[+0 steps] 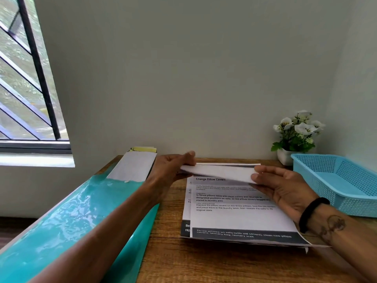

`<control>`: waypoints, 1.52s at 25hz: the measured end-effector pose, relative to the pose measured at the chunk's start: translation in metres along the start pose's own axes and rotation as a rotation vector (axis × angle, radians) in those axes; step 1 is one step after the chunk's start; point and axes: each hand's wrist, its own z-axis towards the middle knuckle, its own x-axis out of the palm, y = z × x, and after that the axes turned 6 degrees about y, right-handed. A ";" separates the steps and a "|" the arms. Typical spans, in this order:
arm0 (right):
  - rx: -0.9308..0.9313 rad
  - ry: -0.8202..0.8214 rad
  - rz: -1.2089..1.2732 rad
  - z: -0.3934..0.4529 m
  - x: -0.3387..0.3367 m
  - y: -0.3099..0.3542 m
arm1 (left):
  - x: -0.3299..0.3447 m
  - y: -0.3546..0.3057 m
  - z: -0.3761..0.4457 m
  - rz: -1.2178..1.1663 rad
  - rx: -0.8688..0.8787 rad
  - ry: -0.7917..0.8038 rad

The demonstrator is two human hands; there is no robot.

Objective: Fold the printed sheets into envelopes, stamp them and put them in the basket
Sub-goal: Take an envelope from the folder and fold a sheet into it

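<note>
A stack of printed sheets (240, 217) lies on the wooden table (204, 262), the top one headed "Change Pillow Covers". Above its far end I hold a folded white sheet (218, 172) level in the air. My left hand (173, 168) pinches its left end, thumb on top. My right hand (283, 186) holds the right end, thumb above and fingers below. A pile of white envelopes (132, 166) with yellow paper behind it lies at the table's far left. The light blue mesh basket (336, 180) stands at the right and looks empty.
A glossy teal sheet (67, 225) covers the table's left side under my left forearm. A white pot of white flowers (295, 135) stands in the far right corner against the wall. A barred window (26, 78) is at the left.
</note>
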 end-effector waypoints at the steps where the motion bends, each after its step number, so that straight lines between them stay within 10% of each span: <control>1: 0.002 0.005 -0.013 0.000 0.000 -0.002 | -0.001 -0.001 0.000 0.115 0.044 0.004; 4: -0.029 0.039 -0.032 0.000 -0.001 -0.001 | -0.005 -0.003 0.001 0.263 0.057 0.019; 14: -0.048 0.149 -0.117 -0.008 0.008 0.003 | 0.011 0.000 -0.001 -0.321 -0.064 0.043; 17: -0.080 0.127 -0.157 -0.007 0.007 0.003 | 0.004 -0.007 -0.004 -0.064 0.091 -0.094; 20: -0.088 0.127 -0.228 -0.011 0.008 0.000 | -0.006 -0.004 -0.007 0.711 0.530 -0.359; 24: -0.118 0.207 -0.352 -0.014 0.013 0.000 | 0.029 0.008 -0.013 1.418 0.959 -0.132; 38: -0.125 0.218 -0.370 -0.015 0.006 0.005 | 0.004 0.015 -0.004 1.260 0.710 -0.138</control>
